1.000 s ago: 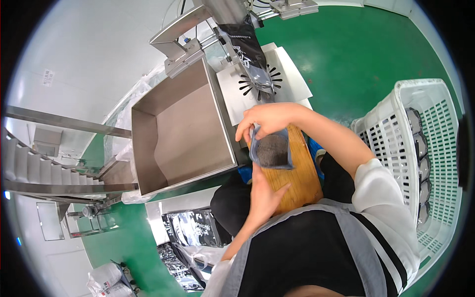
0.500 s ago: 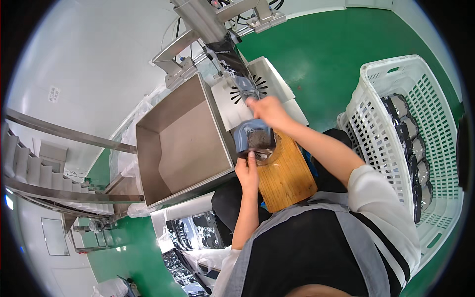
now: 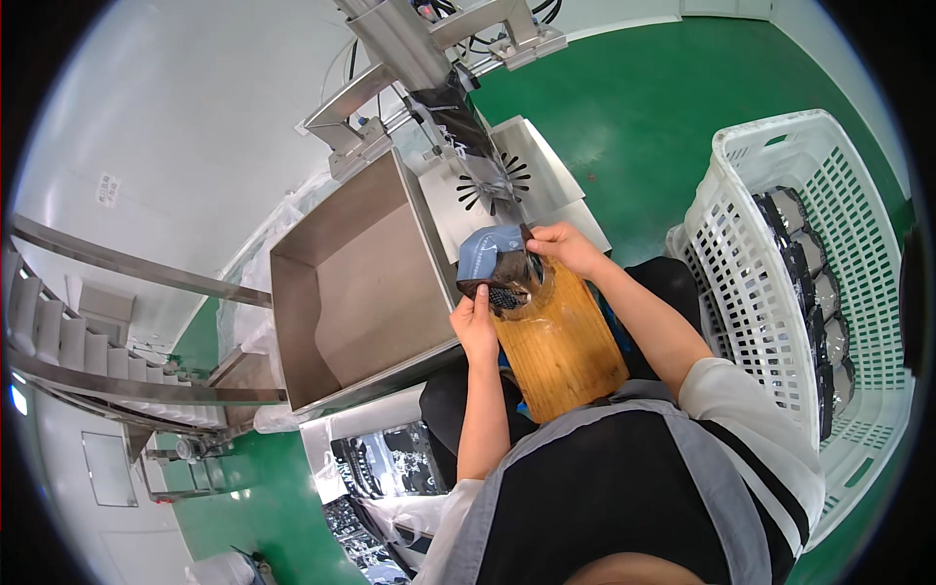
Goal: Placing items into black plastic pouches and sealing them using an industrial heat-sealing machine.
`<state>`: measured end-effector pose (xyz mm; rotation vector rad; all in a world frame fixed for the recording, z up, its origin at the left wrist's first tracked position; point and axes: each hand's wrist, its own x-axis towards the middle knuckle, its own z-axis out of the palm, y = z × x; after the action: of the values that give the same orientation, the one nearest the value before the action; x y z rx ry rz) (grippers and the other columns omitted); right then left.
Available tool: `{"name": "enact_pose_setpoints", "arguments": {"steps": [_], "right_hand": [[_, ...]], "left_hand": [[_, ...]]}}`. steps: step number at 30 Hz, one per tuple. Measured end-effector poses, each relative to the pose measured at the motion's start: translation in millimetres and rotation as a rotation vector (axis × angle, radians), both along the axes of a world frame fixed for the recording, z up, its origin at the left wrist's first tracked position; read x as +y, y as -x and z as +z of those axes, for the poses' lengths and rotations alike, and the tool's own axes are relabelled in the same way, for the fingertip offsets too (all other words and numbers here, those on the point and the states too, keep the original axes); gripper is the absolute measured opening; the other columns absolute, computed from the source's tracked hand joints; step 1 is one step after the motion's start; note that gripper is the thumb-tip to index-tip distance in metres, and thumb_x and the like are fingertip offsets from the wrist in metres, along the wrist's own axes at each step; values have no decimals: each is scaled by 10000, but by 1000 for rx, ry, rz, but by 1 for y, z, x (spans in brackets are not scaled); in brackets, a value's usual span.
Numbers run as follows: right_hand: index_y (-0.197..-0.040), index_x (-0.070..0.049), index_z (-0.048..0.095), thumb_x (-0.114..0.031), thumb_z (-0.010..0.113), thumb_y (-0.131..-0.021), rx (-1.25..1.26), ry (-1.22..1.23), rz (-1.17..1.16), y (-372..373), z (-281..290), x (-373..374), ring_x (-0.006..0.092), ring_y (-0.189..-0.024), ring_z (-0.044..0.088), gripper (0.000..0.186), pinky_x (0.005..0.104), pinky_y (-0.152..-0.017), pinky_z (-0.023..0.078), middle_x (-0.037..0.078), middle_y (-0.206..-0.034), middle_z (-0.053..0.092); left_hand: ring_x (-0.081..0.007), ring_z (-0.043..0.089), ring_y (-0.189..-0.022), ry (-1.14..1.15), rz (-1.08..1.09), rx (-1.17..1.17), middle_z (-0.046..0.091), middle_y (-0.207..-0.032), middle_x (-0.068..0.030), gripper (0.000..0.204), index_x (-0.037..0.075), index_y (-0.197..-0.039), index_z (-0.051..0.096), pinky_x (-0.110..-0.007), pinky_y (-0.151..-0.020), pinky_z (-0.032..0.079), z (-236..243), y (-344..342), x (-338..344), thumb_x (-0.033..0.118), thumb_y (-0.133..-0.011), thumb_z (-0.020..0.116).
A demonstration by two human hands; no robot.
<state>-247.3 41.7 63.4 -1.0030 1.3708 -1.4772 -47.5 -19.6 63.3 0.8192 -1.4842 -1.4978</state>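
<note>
While both hands grip the pouch (image 3: pixel 495 268) from opposite ends, it sits propped on the far end of the wooden board (image 3: pixel 561 341), just right of the steel tray (image 3: pixel 341 292). The left hand (image 3: pixel 475 327) is closed on the pouch's near lower corner, thumb on top; the right hand (image 3: pixel 564 249) pinches its far upper edge, fingers curled. The pouch looks blue-grey above and dark below, with a clear window showing dark contents; whether its mouth is open I cannot tell.

The grip is by corners only, so the pouch could sag or twist between the hands, and if the mouth is unsealed the contents might spill onto the board or down past its edge toward the tray. The board appears to rest on the lap, beyond the tray's right rim; a shift of the legs could tip it. Right of the tray, the machine chute (image 3: pixel 468 146) hangs close above the pouch, so a careless lift could knock against it. The white basket (image 3: pixel 770 292), well right of the tray, holds more pouches.
</note>
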Motion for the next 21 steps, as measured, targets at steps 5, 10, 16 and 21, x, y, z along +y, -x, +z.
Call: {"name": "enact_pose_setpoints", "arguments": {"steps": [5, 10, 16, 21], "right_hand": [[-770, 6, 650, -123, 574, -864, -474, 251, -378, -18, -13, -9, 85, -690, 539, 177, 238, -667, 421, 15, -737, 624], [-607, -49, 566, -146, 600, -848, -600, 225, -650, -27, -15, -24, 46, -510, 450, 262, 210, -491, 351, -25, -598, 545], [-582, -61, 548, -182, 600, -854, -421, 119, -555, -22, -13, -29, 36, -484, 411, 302, 221, -457, 312, -41, -555, 507], [-575, -65, 532, -199, 592, -862, -378, 82, -419, -21, -13, -28, 28, -486, 411, 322, 218, -460, 311, -47, -550, 502]], "left_hand": [[-105, 517, -753, -165, 73, 383, 610, -860, -57, 168, -47, -834, 607, -269, -730, 421, -8, 3, 9, 88, -903, 533], [-153, 560, -836, -267, 58, 461, 621, -919, -98, 132, -13, -807, 592, -313, -802, 429, -18, 0, 25, 61, -893, 525], [-188, 585, -845, -628, -132, 448, 632, -878, -116, 166, 0, -818, 613, -351, -806, 436, -6, -34, 28, 140, -876, 548], [-186, 585, -879, -769, -434, -4, 638, -929, -96, 501, -9, -930, 614, -356, -804, 455, 16, 4, -51, 469, -898, 467]]}}
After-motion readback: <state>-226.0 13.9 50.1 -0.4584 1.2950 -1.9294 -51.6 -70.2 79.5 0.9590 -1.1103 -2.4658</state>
